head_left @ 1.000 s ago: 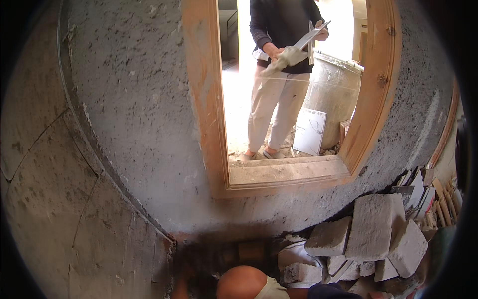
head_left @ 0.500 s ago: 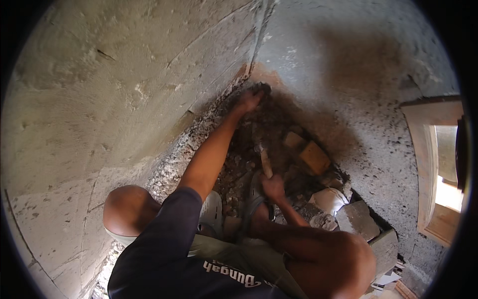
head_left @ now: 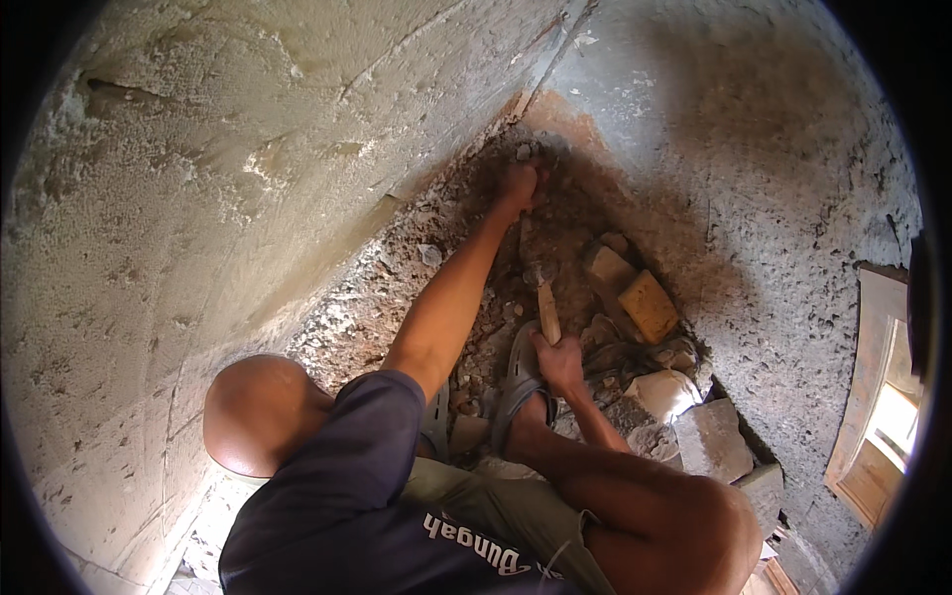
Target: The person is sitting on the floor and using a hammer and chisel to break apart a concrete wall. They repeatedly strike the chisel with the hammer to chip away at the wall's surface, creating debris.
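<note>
- A rough, beige plastered wall (head_left: 218, 228) is filling your left side, and a grey, pitted plaster wall (head_left: 793, 198) is meeting it in the corner ahead of you.
- Loose brown-grey rubble (head_left: 397, 288) is covering the ground between the walls, running up into that corner.
- A brown wooden frame (head_left: 846, 461) is standing in the grey wall, near the right edge of your view.
- A grey, squared masonry block (head_left: 712, 441) is lying beyond your right knee, close to the foot of the grey wall.
- A grey, slotted clog (head_left: 523, 372) is covering your right foot, just beside your right hand.
- A dusty, pale, wooden-handled tool (head_left: 548, 312) is pointing away from you over the rubble; its far end is blending into the dirt.
- A yellow-orange, rectangular block (head_left: 650, 306) is leaning near the grey wall, to the right of the tool.
- Your right hand (head_left: 560, 365) is gripping the handle's near end, fingers wrapping round it.
- Your left hand (head_left: 521, 186) is sitting low over the rubble in the corner, its fingers partly shadowed; you cannot tell whether it is holding anything.
- A small, pale stone (head_left: 524, 152) is lying just beyond your left hand.
</note>
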{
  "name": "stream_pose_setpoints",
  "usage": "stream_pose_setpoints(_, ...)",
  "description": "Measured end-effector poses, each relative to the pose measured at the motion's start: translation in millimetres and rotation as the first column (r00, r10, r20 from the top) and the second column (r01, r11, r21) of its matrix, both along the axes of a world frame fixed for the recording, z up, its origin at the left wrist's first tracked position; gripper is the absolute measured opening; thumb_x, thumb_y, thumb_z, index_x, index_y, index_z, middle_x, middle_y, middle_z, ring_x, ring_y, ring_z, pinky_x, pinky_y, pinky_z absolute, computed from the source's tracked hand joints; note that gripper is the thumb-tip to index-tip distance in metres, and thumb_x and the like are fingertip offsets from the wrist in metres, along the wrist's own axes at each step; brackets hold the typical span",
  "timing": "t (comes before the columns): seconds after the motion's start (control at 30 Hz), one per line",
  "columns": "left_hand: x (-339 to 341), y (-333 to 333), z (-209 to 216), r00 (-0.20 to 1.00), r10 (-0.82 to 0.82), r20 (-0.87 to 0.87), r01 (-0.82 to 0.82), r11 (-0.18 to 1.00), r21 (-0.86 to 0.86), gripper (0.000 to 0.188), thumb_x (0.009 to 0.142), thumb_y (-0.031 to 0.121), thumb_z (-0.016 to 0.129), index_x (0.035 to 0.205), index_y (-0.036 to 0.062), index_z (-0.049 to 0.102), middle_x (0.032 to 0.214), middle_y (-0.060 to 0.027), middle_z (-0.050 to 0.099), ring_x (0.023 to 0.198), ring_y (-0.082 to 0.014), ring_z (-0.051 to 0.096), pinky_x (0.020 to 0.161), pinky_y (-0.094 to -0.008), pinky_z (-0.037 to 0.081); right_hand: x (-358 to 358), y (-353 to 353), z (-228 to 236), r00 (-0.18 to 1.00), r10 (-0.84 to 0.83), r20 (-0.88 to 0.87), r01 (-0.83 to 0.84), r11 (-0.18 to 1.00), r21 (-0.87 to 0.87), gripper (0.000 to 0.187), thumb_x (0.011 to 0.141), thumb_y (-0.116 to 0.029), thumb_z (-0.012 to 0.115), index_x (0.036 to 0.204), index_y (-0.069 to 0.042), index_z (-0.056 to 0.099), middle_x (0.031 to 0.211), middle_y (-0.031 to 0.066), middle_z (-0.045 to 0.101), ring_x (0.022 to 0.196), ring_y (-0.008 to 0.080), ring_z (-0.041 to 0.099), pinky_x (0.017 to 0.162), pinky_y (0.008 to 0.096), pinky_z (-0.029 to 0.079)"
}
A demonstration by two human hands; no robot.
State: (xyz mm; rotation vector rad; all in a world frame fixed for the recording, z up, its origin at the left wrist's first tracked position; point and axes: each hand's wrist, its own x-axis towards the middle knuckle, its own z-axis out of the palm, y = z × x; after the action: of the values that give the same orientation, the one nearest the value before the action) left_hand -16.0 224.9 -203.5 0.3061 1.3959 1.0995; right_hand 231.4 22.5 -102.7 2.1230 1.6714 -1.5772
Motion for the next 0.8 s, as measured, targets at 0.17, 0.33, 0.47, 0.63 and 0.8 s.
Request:
stream_pose_setpoints(0.17,0.1,0.2,-1.9,0.894,0.168,0.416,-0.2,0.979,0.034,0.029,0.099,0.04,0.058,0.098,0.0108,0.064,0.08,-0.0045,0.061,0.062,-0.0238,0.059,0.053,-0.0407,0.049,-4.6,13.7,22.2,0.992,0.105,0.074,-0.109,0.992,0.056,0.041,0.087,-0.035,0.071,0.087,0.005,0.068,0.065,0.0176,0.063,0.06,0.0299,0.065,0.057,0.0422,0.049)
stream_pose_setpoints(0.33,-9.1,1.6,8.9,0.871,0.237,0.43,-0.221,0.971,-0.087,0.028,0.094,0.04,0.065,0.104,0.0143,0.061,0.093,-0.0034,0.059,0.068,-0.0236,0.06,0.058,-0.0403,0.054,-13.1,66.8,68.3,0.941,0.322,0.101,-0.337,0.872,0.355,0.039,0.085,-0.037,0.071,0.099,-0.001,0.071,0.078,0.0232,0.069,0.075,0.037,0.069,0.068,0.0457,0.053)
stream_pose_setpoints(0.47,-28.3,3.9,14.8,0.896,0.097,0.432,-0.103,0.995,-0.009,0.028,0.094,0.038,0.066,0.103,0.0122,0.061,0.086,-0.0028,0.059,0.056,-0.0177,0.052,0.062,-0.0388,0.054,-32.1,127.2,111.8,0.822,0.526,0.217,-0.56,0.679,0.476,0.035,0.08,-0.033,0.072,0.101,-0.005,0.069,0.083,0.0219,0.07,0.083,0.0425,0.069,0.074,0.0504,0.055)
stream_pose_setpoints(0.63,-33.0,7.9,16.7,0.771,0.193,0.607,-0.243,0.97,0.0,0.02,0.097,0.026,0.064,0.095,0.0062,0.06,0.073,-0.0007,0.057,0.043,-0.0129,0.038,0.059,-0.036,0.049,-65.4,159.8,138.8,0.682,0.651,0.334,-0.698,0.443,0.562,0.03,0.076,-0.027,0.074,0.098,-0.009,0.066,0.076,0.0187,0.067,0.075,0.042,0.067,0.068,0.0494,0.054)
stream_pose_setpoints(0.8,-31.9,10.5,10.5,0.725,0.179,0.665,-0.242,0.97,0.003,0.017,0.098,0.023,0.063,0.093,0.0066,0.061,0.069,-0.0001,0.056,0.041,-0.0114,0.035,0.063,-0.0369,0.053,-71.2,165.4,135.3,0.617,0.766,0.182,-0.65,0.365,0.667,0.027,0.072,-0.022,0.075,0.093,-0.009,0.064,0.076,0.0158,0.069,0.076,0.0394,0.069,0.067,0.0494,0.054)
